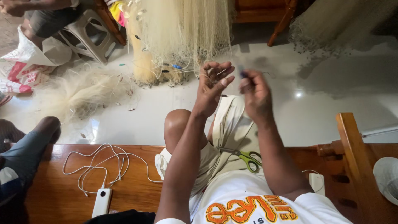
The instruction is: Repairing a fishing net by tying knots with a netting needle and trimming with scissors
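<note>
My left hand (213, 85) is raised in front of me, fingers curled around thin pale net line. My right hand (253, 93) is level with it, slightly blurred, pinching a small dark blue netting needle (242, 73). A fine line runs from my hands to the cream fishing net (182, 29) hanging ahead, which has small weights along its bottom edge. Green-handled scissors (248, 158) lie on my lap beside my right forearm.
I sit on a wooden bench (62, 186) with a white power bank (102, 202) and coiled white cable. More net is piled on the white floor (78, 89) at left. Another person sits on a plastic stool (89, 35) far left; a knee (39, 132) is beside me.
</note>
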